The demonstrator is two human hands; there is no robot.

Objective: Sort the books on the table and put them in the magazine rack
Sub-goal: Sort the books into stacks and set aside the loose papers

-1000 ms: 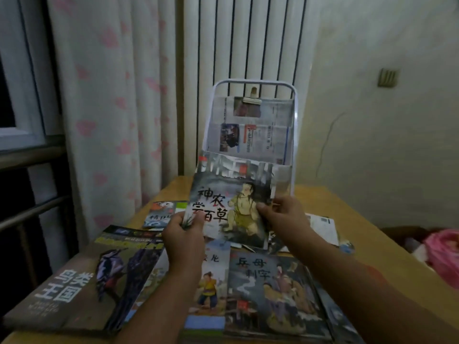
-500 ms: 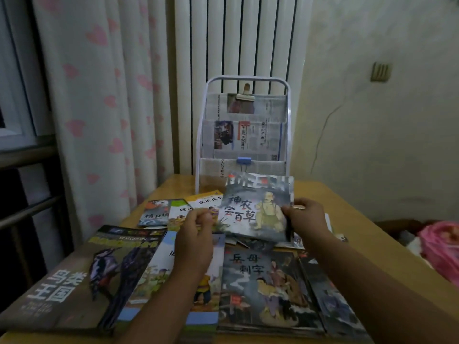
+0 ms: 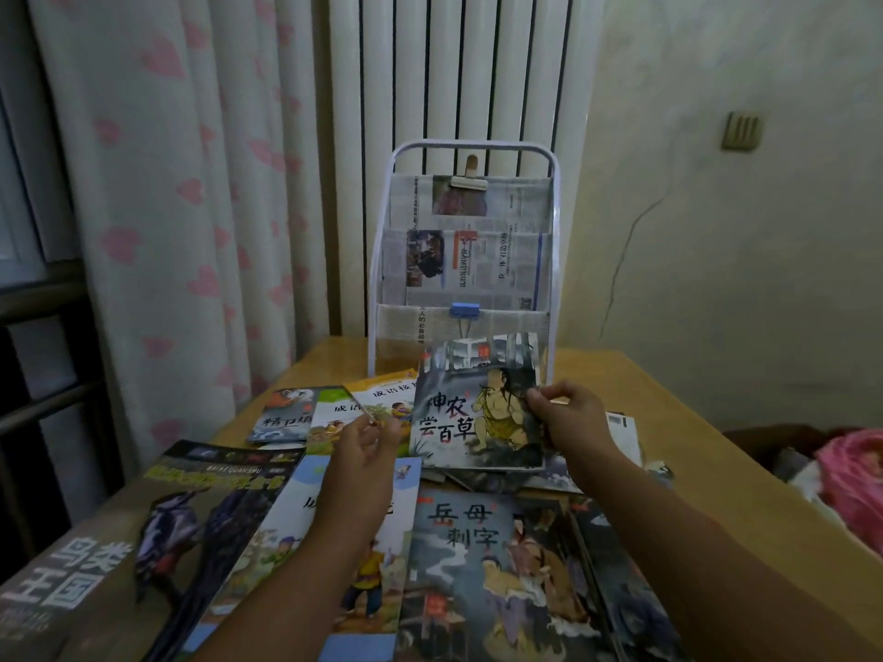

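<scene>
1. Holding the grey picture book by its right edge, our right hand pinches it w/ thumb on the cover; book sits tilted just above the pile, in front of the magazine rack.
2. Our left hand hovers beside the book's left edge, fingers loosely curled, gripping nothing.
3. Rack stands upright at the table's far side, newspaper lining its pockets, a blue clip on the lowest one.
4. More books lie spread on the table: bird book near left, dark-cover book below our hands, small ones farther back.
</scene>
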